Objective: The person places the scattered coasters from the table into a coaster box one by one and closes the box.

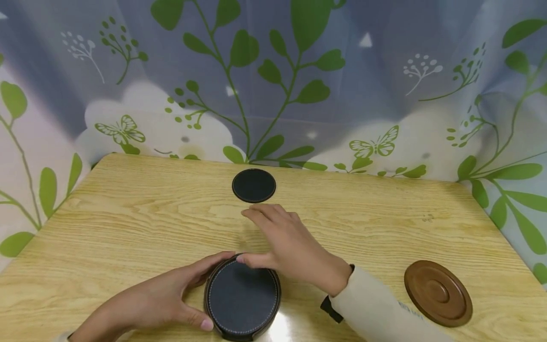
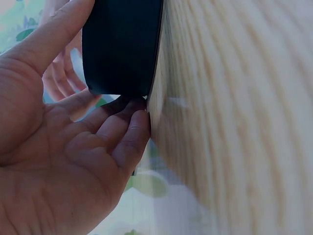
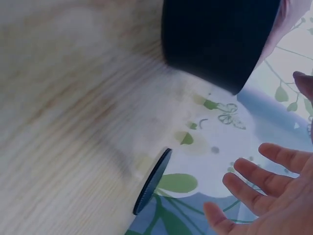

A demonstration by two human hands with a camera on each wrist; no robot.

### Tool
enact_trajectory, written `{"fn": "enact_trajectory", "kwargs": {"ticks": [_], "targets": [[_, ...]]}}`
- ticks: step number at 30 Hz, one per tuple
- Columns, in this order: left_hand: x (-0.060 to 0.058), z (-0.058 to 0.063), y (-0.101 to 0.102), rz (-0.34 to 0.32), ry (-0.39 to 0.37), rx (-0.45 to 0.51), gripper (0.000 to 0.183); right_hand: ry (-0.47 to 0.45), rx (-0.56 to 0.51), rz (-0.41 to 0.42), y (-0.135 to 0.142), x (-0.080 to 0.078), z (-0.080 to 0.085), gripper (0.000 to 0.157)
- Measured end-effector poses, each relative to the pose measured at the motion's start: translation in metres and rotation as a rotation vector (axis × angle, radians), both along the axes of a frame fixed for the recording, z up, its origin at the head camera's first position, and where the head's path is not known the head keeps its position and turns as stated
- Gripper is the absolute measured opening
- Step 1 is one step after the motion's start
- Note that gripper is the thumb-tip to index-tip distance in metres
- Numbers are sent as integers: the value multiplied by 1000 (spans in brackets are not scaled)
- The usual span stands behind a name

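A round black leather coaster holder [image 1: 222,335] stands near the table's front edge, a black coaster with pale edge stitching [image 1: 242,297] on top of it. My left hand [image 1: 158,297] holds the holder from the left, thumb at the near side and fingers bent round the far side. In the left wrist view, its fingertips [image 2: 134,132] are low against the holder's wall, close to the tabletop. Over the holder's far right rim is my right hand [image 1: 290,247], fingers stretched forward and apart from the thumb, whose tip is right at the rim. Nothing is between its fingers.
Another black coaster [image 1: 254,185] lies flat at the back of the wooden table [image 1: 128,213], beyond my right fingers. At the right, beside my right sleeve, lies a round brown wooden coaster [image 1: 440,292]. A leaf-patterned curtain [image 1: 273,95] hangs behind the table.
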State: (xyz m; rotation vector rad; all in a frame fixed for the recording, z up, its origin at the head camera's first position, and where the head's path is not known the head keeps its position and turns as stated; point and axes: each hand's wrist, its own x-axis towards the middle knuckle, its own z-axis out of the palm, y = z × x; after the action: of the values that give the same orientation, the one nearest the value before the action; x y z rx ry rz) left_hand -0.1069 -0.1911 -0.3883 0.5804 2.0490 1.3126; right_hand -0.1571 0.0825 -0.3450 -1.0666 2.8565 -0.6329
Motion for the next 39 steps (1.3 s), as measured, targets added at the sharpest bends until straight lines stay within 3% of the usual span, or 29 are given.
{"fn": "enact_trajectory", "kwargs": {"ticks": [10,18,39], "targets": [[-1,0,0,-3,21,-27,104,24,6,-53,-2,-26,-9,79],[-1,-1,1,-13,59,-26,106,-79,22,-111,-4,-47,-13,80],[1,0,-1,5,18,-59,102,-233,29,-240,-17,-113,-18,88]]}}
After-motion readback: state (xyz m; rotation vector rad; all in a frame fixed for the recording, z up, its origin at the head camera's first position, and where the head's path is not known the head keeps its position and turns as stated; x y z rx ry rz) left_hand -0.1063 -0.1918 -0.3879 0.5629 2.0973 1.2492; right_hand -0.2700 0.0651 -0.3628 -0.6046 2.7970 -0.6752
